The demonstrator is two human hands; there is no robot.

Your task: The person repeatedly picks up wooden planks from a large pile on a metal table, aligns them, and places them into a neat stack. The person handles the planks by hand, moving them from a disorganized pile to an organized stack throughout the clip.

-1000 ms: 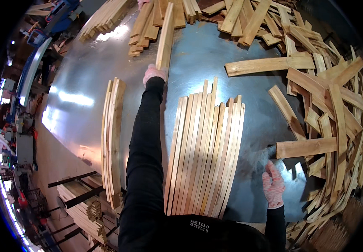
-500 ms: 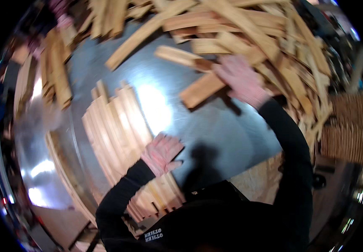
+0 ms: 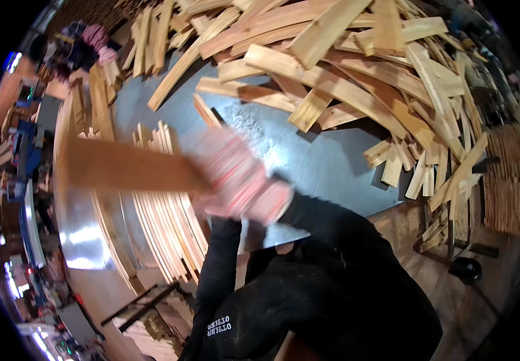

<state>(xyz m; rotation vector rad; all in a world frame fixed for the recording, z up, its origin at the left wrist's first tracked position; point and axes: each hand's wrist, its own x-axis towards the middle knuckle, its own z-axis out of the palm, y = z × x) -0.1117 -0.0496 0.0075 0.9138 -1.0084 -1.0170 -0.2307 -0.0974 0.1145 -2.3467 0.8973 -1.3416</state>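
Note:
A short wooden board [image 3: 127, 168], smeared by motion, juts leftward from my two gloved hands above the metal table [image 3: 308, 165]. My right hand [image 3: 245, 171], in a pink-and-white glove, is closed about the board's right end. Mostly covered by it, my left hand [image 3: 216, 207] sits at the same end; its fingers are hidden and blurred. Below the board, several pale wooden strips [image 3: 166, 225] lie side by side in a row on the table's left part.
A large heap of loose boards [image 3: 356, 72] covers the table's far and right sides. Stacked wood [image 3: 510, 180] stands at the far right. At the upper left, another person's pink-gloved hand [image 3: 108, 56] is near upright-looking boards [image 3: 100, 99]. A curved wooden edge [image 3: 112, 225] runs along the left.
My right hand has come from the heap's edge to the left, bringing the board over the row of strips. Both hands are now together, and the view has shifted.

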